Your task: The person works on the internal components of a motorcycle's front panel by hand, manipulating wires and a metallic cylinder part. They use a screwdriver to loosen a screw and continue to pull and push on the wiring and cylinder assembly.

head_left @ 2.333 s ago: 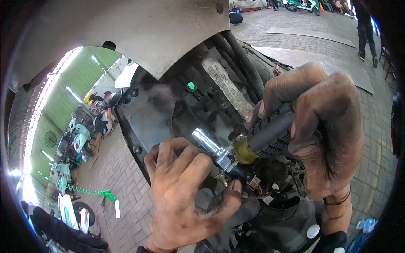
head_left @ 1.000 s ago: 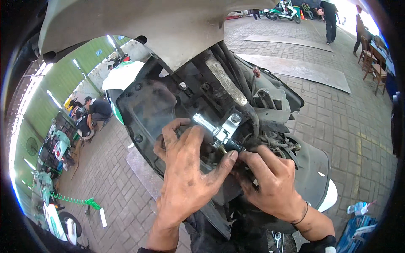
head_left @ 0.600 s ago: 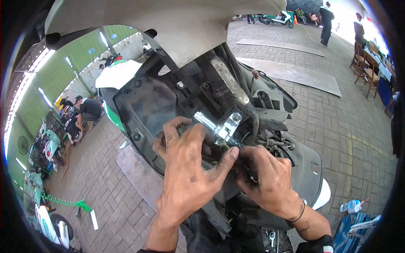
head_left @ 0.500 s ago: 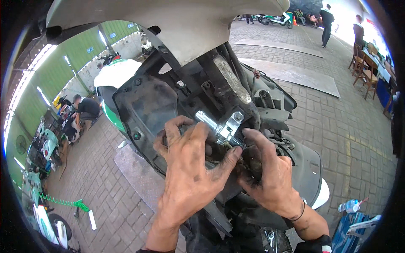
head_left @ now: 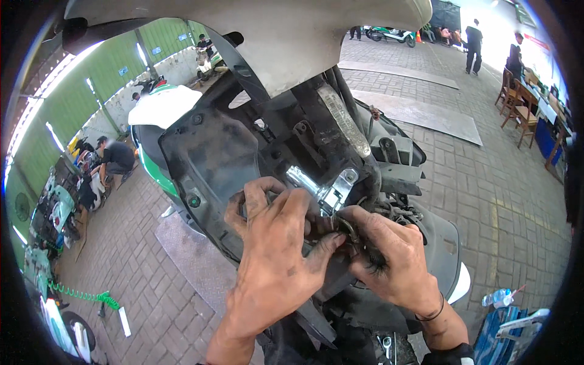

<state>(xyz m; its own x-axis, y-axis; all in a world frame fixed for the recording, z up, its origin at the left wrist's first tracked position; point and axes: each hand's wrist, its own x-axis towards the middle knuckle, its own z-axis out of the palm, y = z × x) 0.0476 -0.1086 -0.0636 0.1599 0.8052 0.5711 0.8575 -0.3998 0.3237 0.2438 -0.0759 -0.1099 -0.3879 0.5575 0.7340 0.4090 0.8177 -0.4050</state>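
A shiny metal lock-like assembly [head_left: 328, 190] with a cylindrical barrel sits among the dark inner parts of a partly stripped scooter [head_left: 216, 164]. My left hand [head_left: 271, 261] grips the lower end of this assembly with curled fingers, its thumb at a small dark fitting. My right hand [head_left: 389, 255] pinches that fitting [head_left: 348, 231], which looks like a short brassy and black piece, just below the metal body. Fingers hide much of it. A pale body panel [head_left: 274, 30] overhangs the frame, and wiring [head_left: 401, 207] lies right of the assembly.
Parked scooters [head_left: 61, 207] line a green fence at left, with a crouching worker [head_left: 118, 158] and a green coiled hose [head_left: 82, 293]. People walk at upper right near wooden chairs [head_left: 523, 112]. Bottles [head_left: 496, 297], a blue item [head_left: 505, 334] and spanners [head_left: 386, 347] lie low at right.
Earlier my right hand held a black ribbed handle with a yellow end; it then moved down to pinch the fitting. Both hands and the assembly now appear slightly lower in the picture.
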